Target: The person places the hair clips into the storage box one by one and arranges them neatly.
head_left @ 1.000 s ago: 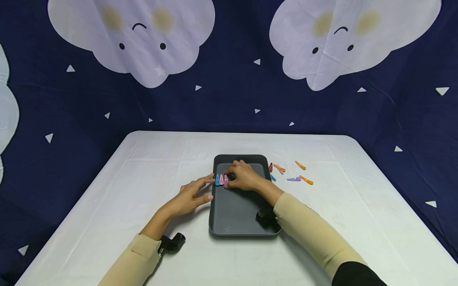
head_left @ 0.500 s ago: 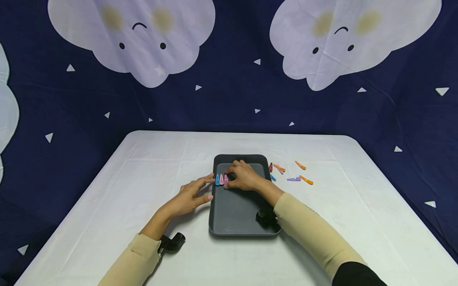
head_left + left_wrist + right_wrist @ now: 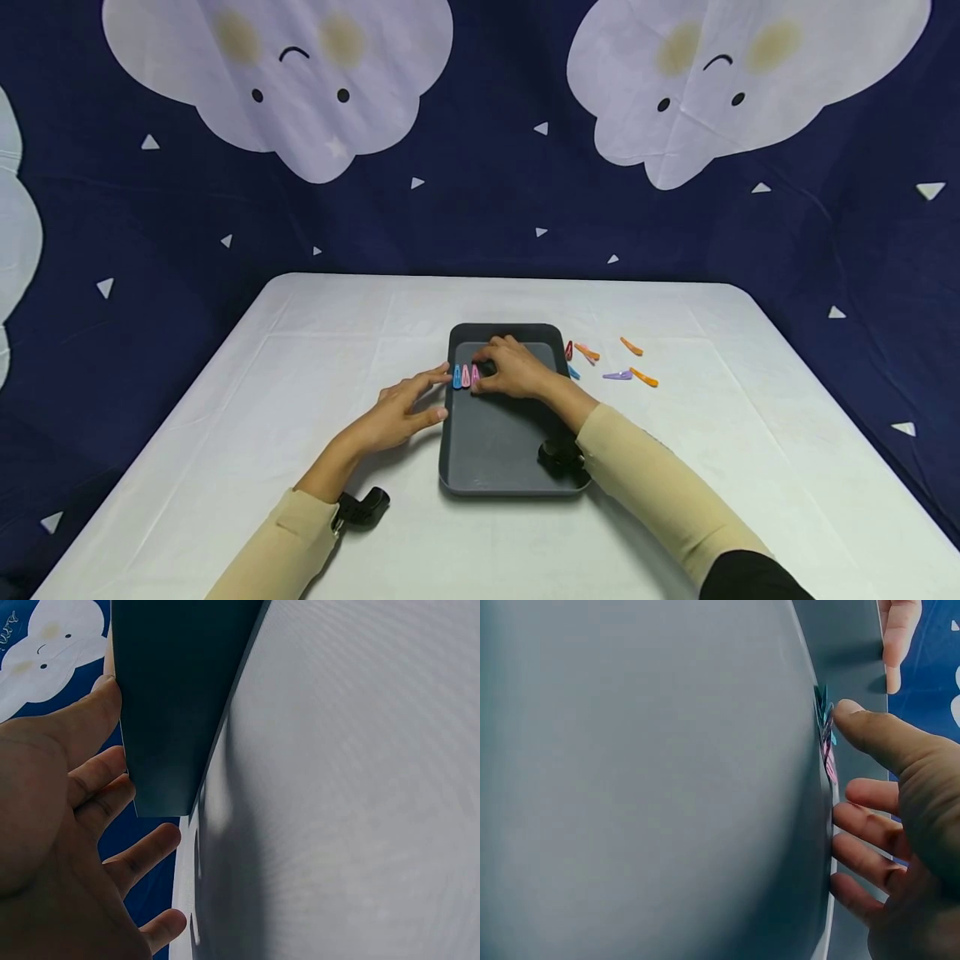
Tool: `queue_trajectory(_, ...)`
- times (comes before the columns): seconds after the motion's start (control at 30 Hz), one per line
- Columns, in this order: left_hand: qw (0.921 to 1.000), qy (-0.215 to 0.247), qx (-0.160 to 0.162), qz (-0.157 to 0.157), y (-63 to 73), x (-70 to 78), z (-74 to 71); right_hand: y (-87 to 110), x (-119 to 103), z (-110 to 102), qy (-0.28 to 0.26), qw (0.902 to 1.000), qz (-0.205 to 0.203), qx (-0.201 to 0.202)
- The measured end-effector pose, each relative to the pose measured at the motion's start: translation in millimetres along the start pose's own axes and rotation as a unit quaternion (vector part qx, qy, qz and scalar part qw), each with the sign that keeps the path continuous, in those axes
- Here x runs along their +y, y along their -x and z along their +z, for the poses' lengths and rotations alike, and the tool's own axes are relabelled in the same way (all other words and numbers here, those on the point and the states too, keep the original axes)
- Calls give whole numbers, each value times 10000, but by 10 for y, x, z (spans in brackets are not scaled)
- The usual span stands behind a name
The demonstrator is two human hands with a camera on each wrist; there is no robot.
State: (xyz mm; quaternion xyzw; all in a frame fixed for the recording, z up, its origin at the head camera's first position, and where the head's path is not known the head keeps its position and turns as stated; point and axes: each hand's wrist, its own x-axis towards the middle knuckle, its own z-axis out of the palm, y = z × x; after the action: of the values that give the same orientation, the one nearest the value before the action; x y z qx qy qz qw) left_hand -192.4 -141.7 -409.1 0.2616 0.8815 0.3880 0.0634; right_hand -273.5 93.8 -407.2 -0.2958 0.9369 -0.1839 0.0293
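Where the thumb and forefinger of the right hand (image 3: pixel 512 371) are lowered to the tray floor, a magenta hair clip (image 3: pixel 475 377) is pinched at its near and far ends. Just left of those fingertips, a pale pink clip (image 3: pixel 466 377) and a blue clip (image 3: pixel 457 377) are lined up parallel to it, all slim, tapered and smooth, with openwork middles. The left hand (image 3: pixel 393 417) is held with fingers extended and thumb spread well away, its fingertips laid against the near-side rim; nothing is gripped by it. Between the two hands, the row is enclosed by a matte dark grey tray (image 3: pixel 487 450), rectangular, with rounded corners and a raised wall.

Part of the tray's right side is covered by the right hand and its beige sleeve (image 3: pixel 660 492). Beyond that hand, to its right, loose clips are scattered: a red clip (image 3: pixel 568 351) and a second blue clip (image 3: pixel 573 372) beside the rim, an orange clip (image 3: pixel 587 353) crossed over a pinkish one, then a purple clip (image 3: pixel 617 376) and two more orange ones. A black camera (image 3: pixel 363 510) is strapped at the left wrist.

Beneath both hands, the table is covered by a creased white cloth (image 3: pixel 360 333); ahead of them, a navy backdrop (image 3: pixel 480 217) is printed with upside-down white clouds and small triangles.
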Motion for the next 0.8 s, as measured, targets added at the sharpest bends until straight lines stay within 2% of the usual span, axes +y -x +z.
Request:
queue_trajectory(0.2,10000,8,2,-13,1,15,-3,15,-4,-40,-101,9999,-112,-2)
queue_trajectory(0.43,10000,-7,51,38,6,12,-2,52,8,-83,-142,9999,-55,-14)
queue_trajectory(0.8,10000,30,24,11,-5,-15,-5,142,1,-323,-219,9993,60,304)
